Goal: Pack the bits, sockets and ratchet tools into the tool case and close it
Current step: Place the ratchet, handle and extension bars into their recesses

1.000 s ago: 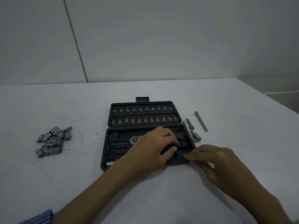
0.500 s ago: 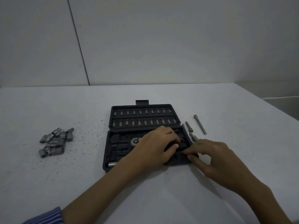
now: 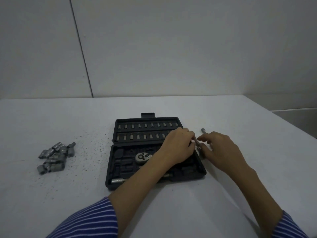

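Left hand [image 3: 178, 146] pinches a metal bar [image 3: 197, 143] beside the open tool case [image 3: 116, 169]

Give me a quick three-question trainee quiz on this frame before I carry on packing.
1. True or false: the tool case lies open on the table.
2. Where is the pile of loose sockets? A) left of the case B) inside the case C) right of the case
3. Fill in: the round ratchet head sits in the case's ___ half, the bits in the far half.

Key: 1 true; 2 A; 3 near.
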Demonstrator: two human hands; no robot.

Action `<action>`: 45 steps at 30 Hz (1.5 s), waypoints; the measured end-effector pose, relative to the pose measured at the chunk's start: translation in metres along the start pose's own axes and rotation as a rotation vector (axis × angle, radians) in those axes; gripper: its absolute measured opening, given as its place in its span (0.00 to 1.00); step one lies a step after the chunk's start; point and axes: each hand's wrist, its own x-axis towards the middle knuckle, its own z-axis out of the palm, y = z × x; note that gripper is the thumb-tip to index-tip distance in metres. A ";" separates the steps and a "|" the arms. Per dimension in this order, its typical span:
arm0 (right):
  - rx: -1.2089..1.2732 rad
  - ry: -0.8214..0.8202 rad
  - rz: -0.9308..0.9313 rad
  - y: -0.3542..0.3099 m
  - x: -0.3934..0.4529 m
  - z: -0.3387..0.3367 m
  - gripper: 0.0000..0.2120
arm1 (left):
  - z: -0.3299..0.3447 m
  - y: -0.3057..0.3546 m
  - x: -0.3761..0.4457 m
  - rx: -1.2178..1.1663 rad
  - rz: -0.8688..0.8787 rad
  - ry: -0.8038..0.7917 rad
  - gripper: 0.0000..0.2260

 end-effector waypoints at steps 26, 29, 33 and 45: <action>-0.031 0.124 0.190 0.018 0.028 0.024 0.10 | 0.016 0.006 0.026 0.003 -0.050 -0.088 0.13; 0.077 0.154 0.134 0.014 0.027 0.020 0.08 | 0.007 0.005 0.025 -0.058 -0.065 -0.073 0.13; 0.200 0.177 0.075 0.005 0.024 0.011 0.09 | -0.007 -0.002 0.021 -0.107 -0.057 -0.009 0.13; 0.570 0.011 -0.062 -0.056 0.025 -0.005 0.08 | -0.051 -0.058 -0.028 -0.201 0.003 0.200 0.13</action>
